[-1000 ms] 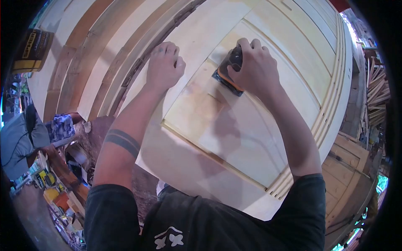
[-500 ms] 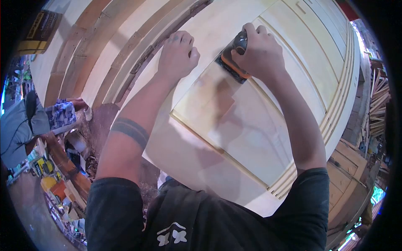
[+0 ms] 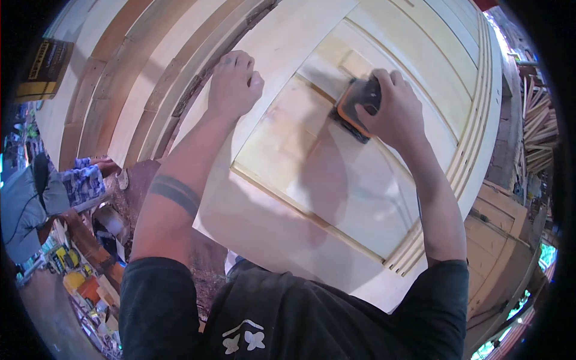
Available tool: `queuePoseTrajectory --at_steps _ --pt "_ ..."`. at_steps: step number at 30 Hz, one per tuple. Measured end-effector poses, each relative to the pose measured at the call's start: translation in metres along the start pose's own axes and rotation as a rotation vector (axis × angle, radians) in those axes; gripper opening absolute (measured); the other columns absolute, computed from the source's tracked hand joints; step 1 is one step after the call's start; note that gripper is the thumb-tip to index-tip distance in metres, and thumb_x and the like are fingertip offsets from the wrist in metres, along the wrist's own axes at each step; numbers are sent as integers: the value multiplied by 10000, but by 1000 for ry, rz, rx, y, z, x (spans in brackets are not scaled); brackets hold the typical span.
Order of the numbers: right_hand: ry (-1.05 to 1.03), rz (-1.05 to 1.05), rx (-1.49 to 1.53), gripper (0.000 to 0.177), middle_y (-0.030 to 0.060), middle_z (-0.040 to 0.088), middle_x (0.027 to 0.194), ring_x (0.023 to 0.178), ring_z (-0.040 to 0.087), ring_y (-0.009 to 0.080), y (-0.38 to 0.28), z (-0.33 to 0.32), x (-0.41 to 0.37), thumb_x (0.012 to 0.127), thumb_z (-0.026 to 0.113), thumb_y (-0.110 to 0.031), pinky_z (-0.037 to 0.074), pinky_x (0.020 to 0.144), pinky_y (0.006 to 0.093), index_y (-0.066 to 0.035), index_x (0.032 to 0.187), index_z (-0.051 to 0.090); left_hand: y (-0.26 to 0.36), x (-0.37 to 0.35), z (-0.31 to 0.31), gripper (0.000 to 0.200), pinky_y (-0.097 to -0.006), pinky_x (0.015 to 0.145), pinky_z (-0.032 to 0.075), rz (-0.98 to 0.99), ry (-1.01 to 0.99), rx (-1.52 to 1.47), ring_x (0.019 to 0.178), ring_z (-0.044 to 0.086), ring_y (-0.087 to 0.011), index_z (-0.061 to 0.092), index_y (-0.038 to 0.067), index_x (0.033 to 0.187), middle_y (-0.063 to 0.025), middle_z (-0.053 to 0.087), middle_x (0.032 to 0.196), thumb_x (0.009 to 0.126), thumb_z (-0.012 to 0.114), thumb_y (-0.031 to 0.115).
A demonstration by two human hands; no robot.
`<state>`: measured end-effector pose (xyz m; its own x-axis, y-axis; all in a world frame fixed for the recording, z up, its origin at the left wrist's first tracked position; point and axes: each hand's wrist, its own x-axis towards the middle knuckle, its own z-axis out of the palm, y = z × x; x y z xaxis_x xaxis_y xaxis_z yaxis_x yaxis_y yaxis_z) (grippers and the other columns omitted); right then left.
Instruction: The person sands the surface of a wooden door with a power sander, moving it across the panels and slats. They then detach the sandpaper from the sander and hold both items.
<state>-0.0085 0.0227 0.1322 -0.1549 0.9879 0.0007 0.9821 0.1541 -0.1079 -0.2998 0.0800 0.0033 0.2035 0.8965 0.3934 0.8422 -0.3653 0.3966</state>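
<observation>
My right hand (image 3: 399, 114) grips a black and orange palm sander (image 3: 359, 107). The sander's pad lies on the pale wooden door panel (image 3: 384, 216), near a raised strip of moulding. On the plain border near the door's left edge rests my left hand (image 3: 235, 84), its fingers curled in. Whatever that hand may hold is hidden under the fingers. Grooves and thin mouldings divide the door into sections, and the shadow of my arm and the sander falls across the middle section.
Other pale boards with brown edges (image 3: 120, 84) lie to the left, with a black and yellow tin (image 3: 47, 69) on them. Another person in grey (image 3: 33, 198) is at far left, above scattered tools and offcuts (image 3: 90, 282). Thin wood sticks (image 3: 540, 126) are piled at right.
The sander in my right hand has moved down and to the right across the door. My left hand stays in the same place on the border; the whole view has shifted slightly.
</observation>
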Motion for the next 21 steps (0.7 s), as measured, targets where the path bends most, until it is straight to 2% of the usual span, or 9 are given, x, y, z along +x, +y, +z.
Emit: queuePoseTrajectory --at_steps 7,14,16,21 --pt "58 52 31 543 136 586 1034 979 627 333 38 -3 -30 693 811 -209 533 808 440 -67 1157 568 3 0 -1 263 -468 978 416 -17 -7 15 1118 528 -340 571 34 1026 -155 563 1125 816 573 193" --pt "31 58 22 534 144 582 997 931 619 341 9 -2 -8 700 789 -268 541 782 440 -75 1143 563 9 2 -8 260 -474 992 410 -38 -33 -30 1140 520 -349 567 22 1027 -162 565 1131 815 584 172" --pt "8 67 43 548 143 574 1037 947 608 339 5 0 -12 711 780 -279 539 802 444 -75 1165 552 7 2 -5 265 -476 992 410 -27 -7 -24 1147 520 -353 571 18 1034 -168 569 1143 814 589 164" --pt "3 140 51 549 137 567 1069 986 601 337 36 -5 -30 713 782 -275 528 849 446 -87 1171 545 3 0 -3 276 -481 996 408 2 -10 -20 1148 521 -372 584 11 1059 -183 576 1169 814 594 137"
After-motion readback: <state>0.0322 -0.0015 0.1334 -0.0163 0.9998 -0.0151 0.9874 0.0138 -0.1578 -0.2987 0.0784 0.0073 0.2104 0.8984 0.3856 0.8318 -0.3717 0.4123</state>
